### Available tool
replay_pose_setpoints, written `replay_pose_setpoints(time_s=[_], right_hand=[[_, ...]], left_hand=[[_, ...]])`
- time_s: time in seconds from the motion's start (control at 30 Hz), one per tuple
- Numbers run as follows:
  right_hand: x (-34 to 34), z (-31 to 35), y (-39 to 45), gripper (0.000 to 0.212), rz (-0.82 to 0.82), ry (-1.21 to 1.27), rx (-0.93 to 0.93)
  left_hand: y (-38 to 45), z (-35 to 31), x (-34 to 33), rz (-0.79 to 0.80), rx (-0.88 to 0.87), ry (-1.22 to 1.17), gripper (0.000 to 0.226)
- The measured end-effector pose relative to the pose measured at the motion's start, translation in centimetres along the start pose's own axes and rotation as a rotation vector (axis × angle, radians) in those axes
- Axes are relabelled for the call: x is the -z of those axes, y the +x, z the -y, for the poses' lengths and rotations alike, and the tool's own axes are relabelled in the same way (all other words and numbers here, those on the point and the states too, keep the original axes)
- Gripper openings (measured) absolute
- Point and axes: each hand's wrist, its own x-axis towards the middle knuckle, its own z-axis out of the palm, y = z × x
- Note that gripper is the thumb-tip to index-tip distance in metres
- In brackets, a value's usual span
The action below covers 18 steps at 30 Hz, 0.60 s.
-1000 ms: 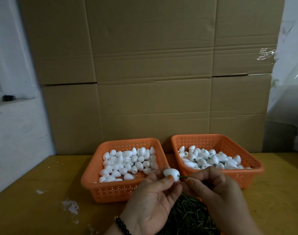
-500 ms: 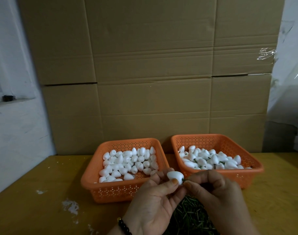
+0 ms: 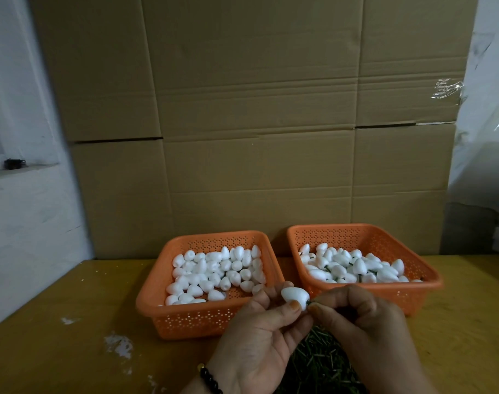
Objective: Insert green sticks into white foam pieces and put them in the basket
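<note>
No readable text, labels or numbers anywhere in view

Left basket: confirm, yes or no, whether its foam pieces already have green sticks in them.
No: the left basket holds plain white foam pieces with no sticks showing.

Views: I have one, the head camera worn by the person; nothing else to compare it with.
Position: I look from above the near edge of the yellow table (image 3: 58, 294), close over the work.
Facing: forward and slightly down, square onto the cardboard wall (image 3: 257, 109) at the far side.
Nearness: the left hand (image 3: 259, 345) and right hand (image 3: 367, 328) sit at the bottom of my frame, cut off at the wrists.
Middle distance: the left basket (image 3: 185, 317) and right basket (image 3: 407, 291) stand just beyond the hands.
Edges: wide-angle lens; a white wall (image 3: 21, 209) fills the left side, plastic sheeting (image 3: 487, 137) the right.
</note>
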Motion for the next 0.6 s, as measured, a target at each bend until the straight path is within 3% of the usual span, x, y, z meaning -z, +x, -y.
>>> replay_pose_setpoints(time_s=[0.6], right_hand=[[0.08, 0.0, -0.08, 0.027, 0.012, -0.006, 0.027]], left_hand=[[-0.05, -0.11, -0.17, -0.017, 0.021, 0.002, 0.046]])
